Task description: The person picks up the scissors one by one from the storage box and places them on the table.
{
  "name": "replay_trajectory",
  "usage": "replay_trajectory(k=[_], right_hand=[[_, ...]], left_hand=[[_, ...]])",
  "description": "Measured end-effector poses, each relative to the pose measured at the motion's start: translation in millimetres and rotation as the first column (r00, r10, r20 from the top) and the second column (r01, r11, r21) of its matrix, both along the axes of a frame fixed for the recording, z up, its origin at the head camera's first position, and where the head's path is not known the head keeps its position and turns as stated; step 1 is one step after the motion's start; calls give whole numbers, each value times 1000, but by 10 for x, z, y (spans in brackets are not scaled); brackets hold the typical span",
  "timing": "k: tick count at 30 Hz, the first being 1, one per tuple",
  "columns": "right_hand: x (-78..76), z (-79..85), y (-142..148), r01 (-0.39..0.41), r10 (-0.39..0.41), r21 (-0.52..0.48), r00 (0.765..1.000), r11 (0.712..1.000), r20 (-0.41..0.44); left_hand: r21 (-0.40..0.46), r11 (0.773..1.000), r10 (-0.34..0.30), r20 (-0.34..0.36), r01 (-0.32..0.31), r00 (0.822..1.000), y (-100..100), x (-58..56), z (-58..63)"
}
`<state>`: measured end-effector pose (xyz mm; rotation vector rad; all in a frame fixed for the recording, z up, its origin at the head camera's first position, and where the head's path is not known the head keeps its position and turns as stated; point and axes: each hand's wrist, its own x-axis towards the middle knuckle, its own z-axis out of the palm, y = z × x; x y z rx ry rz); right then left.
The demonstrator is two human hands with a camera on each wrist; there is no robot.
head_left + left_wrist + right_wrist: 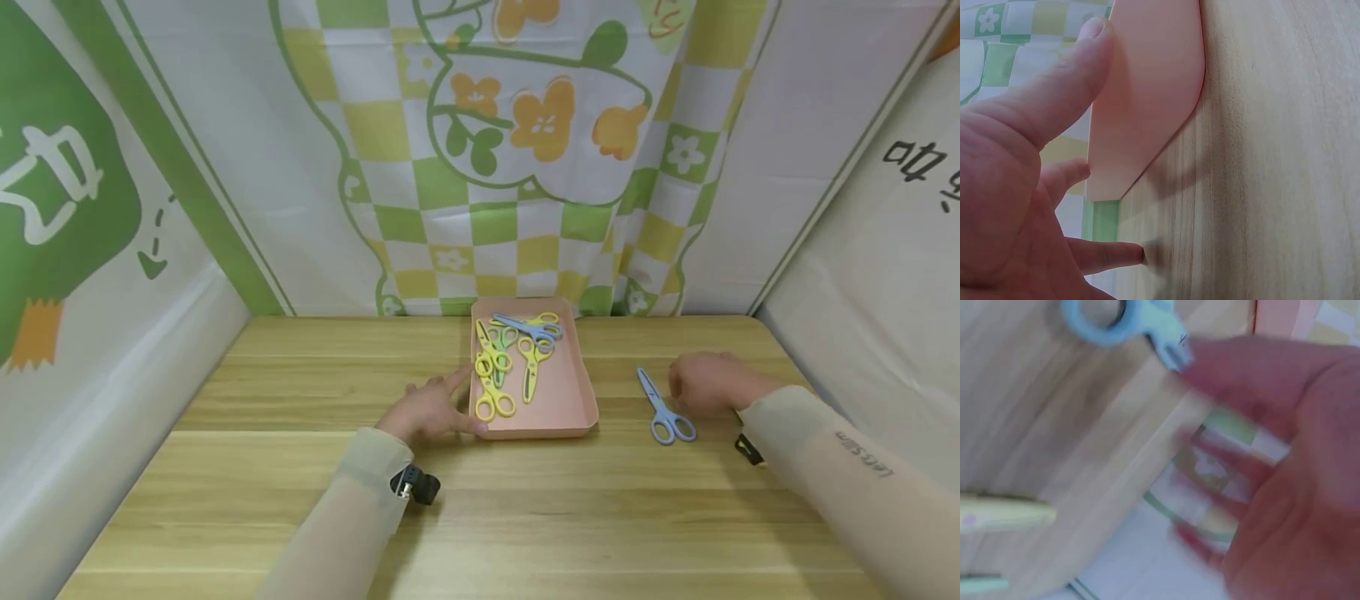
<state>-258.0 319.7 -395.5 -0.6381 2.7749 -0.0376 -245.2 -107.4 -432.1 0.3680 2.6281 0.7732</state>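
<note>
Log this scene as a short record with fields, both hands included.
Surface: light wood-grain table
Container: shallow pink rectangular tray
Contents: yellow scissors, green scissors, blue scissors
Outside tray: loose blue scissors, partly visible yellow object, green object
Left hand: touching tray's left side, fingers spread
Right hand: beside loose blue scissors, contact unclear
Backdrop: green, yellow and white checked curtain

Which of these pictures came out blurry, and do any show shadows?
Right wrist view: blurry, the right hand smeared; left wrist view: soft shadows on the table beside the pink tray; head view: sharper, the loose blue scissors clearly outlined.
</note>
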Motion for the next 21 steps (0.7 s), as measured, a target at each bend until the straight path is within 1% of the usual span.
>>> replay_trajectory(k=[1,3,5,8,10,13,21], right_hand=[[-19,-1,12,-63,62,-14,998,998,-19],[-41,-13,19,-174,172,-37,984,984,-53],[-36,-44,10,-222,220,-44,974,974,-51],[-7,-87,-8,-288,286,-15,956,958,-67],[12,-120,-11,-311,309,-13,947,950,-84],[27,-155,5,-342,339,0,932,940,-131],[78,-172,122,-353,347,-12,925,935,-155]], left_hand=[[1,1000,0,1,0,1000,1,1,1],[-5,1000,-1,-1,1,1000,2,0,1],[-3,1000,-3,-2,3,1000,1,1,-1],[-4,1000,2,3,-2,1000,-1,0,-9],[-4,1000,3,4,-3,1000,1,1,-10],[-8,1000,5,4,-5,1000,6,1,-10],[-14,1000,14,11,-14,1000,11,6,-3]])
